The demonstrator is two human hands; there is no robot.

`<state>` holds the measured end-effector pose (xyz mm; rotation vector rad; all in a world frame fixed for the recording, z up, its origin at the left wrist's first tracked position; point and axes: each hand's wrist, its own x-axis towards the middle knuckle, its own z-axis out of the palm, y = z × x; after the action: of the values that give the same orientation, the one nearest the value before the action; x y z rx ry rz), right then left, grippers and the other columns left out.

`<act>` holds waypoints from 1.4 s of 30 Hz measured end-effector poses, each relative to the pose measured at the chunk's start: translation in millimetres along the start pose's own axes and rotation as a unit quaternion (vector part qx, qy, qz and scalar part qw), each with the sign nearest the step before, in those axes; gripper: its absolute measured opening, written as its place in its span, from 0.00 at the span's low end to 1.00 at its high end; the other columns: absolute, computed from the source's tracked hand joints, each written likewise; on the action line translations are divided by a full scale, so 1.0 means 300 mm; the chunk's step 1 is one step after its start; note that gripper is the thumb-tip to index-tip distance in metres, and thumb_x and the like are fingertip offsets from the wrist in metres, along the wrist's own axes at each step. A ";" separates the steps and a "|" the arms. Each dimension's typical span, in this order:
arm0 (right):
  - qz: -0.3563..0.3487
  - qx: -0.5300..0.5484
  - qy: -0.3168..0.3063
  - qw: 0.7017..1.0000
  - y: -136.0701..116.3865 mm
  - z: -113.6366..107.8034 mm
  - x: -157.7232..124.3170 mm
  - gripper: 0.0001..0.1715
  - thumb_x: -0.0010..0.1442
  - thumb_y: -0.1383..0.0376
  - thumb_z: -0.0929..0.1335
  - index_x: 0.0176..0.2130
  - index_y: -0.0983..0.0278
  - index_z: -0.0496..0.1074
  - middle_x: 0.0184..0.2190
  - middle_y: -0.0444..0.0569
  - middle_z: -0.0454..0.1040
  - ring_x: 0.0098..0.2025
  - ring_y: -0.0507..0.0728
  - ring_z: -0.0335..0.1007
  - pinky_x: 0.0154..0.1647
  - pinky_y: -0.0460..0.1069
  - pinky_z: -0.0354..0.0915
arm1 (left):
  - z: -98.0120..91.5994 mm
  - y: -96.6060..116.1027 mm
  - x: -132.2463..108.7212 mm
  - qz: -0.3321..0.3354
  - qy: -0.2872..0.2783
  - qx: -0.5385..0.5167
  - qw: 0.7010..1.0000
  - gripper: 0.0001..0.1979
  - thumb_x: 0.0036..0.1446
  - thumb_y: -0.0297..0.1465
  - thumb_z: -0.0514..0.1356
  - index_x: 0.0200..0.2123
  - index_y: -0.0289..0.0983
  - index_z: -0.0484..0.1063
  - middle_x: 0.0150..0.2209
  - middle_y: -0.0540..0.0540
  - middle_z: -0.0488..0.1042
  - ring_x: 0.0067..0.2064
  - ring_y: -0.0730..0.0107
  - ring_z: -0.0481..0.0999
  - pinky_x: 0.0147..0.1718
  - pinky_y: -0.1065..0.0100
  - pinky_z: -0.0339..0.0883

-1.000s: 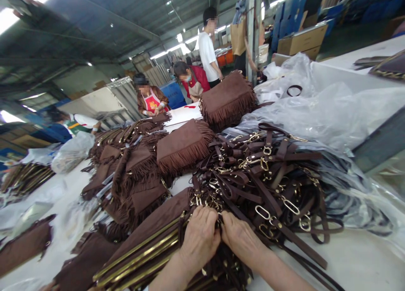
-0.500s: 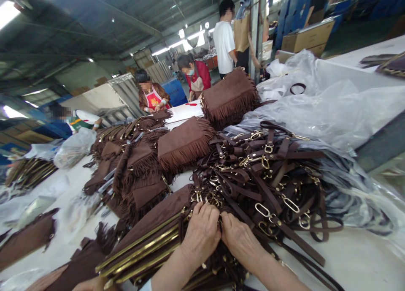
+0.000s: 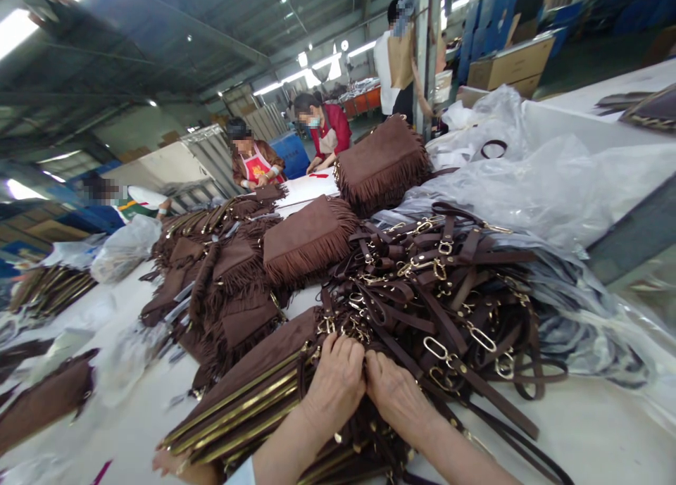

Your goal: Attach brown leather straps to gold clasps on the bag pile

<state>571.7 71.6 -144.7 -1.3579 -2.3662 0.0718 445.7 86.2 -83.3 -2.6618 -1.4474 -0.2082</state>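
My left hand (image 3: 338,376) and my right hand (image 3: 395,395) meet at the near centre, fingers closed and pinched together. Whatever small piece they grip is hidden by the fingers. They are at the end of a stack of brown bags (image 3: 248,393) with gold-coloured zip edges. Just beyond the fingertips lie gold metal clasps (image 3: 353,326). A heap of dark brown straps (image 3: 454,305) with gold rings and hooks spreads to the right of my hands.
Another person's hand (image 3: 187,465) touches the stack at lower left. Fringed brown bags (image 3: 309,238) lie beyond, and clear plastic sheeting (image 3: 560,182) covers the right side. Several people stand around the far tables, near a metal post (image 3: 424,55).
The dark fringed piece at lower left is gone from beside the stack, and one of the other person's hands has left view. A person in white has shifted right behind the post. My hands barely moved.
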 end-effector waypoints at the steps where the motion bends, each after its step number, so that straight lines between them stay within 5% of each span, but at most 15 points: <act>1: 0.012 0.006 0.001 1.000 0.000 0.003 -0.004 0.17 0.51 0.79 0.58 0.39 0.64 0.53 0.29 0.46 0.67 0.30 0.55 0.68 0.28 0.46 0.64 | -0.003 0.004 0.003 -0.008 -0.009 0.002 1.000 0.13 0.40 0.19 0.50 0.31 0.37 0.61 0.32 0.47 0.68 0.39 0.64 0.68 0.48 0.55 0.64; 5: 0.045 0.018 0.022 0.999 -0.005 0.016 -0.020 0.14 0.54 0.78 0.57 0.40 0.64 0.53 0.28 0.46 0.66 0.30 0.54 0.68 0.28 0.46 0.65 | 0.007 0.015 -0.007 -0.029 -0.005 -0.003 1.000 0.12 0.42 0.18 0.51 0.31 0.37 0.63 0.34 0.47 0.70 0.42 0.63 0.68 0.50 0.52 0.61; 10: 0.052 0.037 0.060 0.996 -0.009 0.029 -0.022 0.17 0.54 0.79 0.56 0.43 0.66 0.55 0.29 0.47 0.67 0.30 0.54 0.68 0.28 0.46 0.66 | 0.048 0.025 -0.056 -0.002 0.097 -0.017 0.995 0.08 0.52 0.21 0.51 0.31 0.37 0.66 0.42 0.46 0.72 0.49 0.62 0.67 0.56 0.44 0.52; 18: 0.038 0.024 0.073 0.996 -0.004 0.023 -0.007 0.16 0.54 0.79 0.56 0.43 0.68 0.55 0.29 0.48 0.67 0.29 0.55 0.69 0.27 0.46 0.67 | 0.049 0.055 -0.064 -0.047 0.170 -0.027 0.984 0.09 0.55 0.22 0.50 0.30 0.36 0.69 0.36 0.47 0.72 0.46 0.66 0.68 0.58 0.47 0.49; 31: -0.072 -0.002 -0.036 0.997 0.011 -0.008 0.044 0.13 0.52 0.78 0.60 0.36 0.65 0.56 0.28 0.48 0.68 0.28 0.55 0.68 0.25 0.47 0.66 | 0.032 0.014 -0.066 -0.019 0.113 -0.027 0.993 0.09 0.54 0.21 0.50 0.31 0.36 0.68 0.33 0.48 0.70 0.43 0.66 0.68 0.54 0.50 0.59; 36: -0.028 0.050 -0.067 0.996 0.018 -0.009 0.051 0.11 0.55 0.77 0.60 0.35 0.63 0.55 0.27 0.46 0.69 0.28 0.54 0.70 0.25 0.46 0.64 | -0.031 -0.007 -0.091 -0.053 0.119 0.014 0.991 0.10 0.55 0.26 0.54 0.41 0.37 0.68 0.46 0.42 0.70 0.53 0.58 0.63 0.56 0.44 0.53; 39: -0.008 0.077 -0.077 0.994 0.021 -0.007 0.052 0.10 0.57 0.77 0.59 0.34 0.63 0.55 0.28 0.46 0.70 0.29 0.54 0.71 0.26 0.46 0.63 | -0.040 -0.018 -0.105 -0.065 0.071 0.018 0.995 0.17 0.54 0.29 0.54 0.49 0.38 0.64 0.54 0.39 0.65 0.59 0.50 0.56 0.54 0.38 0.51; 42: 0.007 0.087 -0.087 0.992 0.023 -0.006 0.055 0.10 0.57 0.77 0.59 0.34 0.63 0.55 0.27 0.46 0.70 0.30 0.54 0.71 0.26 0.45 0.61 | -0.026 -0.013 -0.107 -0.056 0.036 0.022 0.998 0.13 0.54 0.27 0.53 0.44 0.41 0.67 0.54 0.42 0.65 0.60 0.49 0.54 0.54 0.35 0.46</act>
<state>570.6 88.7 -139.5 -1.3323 -2.4258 0.4073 424.5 60.5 -80.9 -2.5134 -1.5624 -0.2737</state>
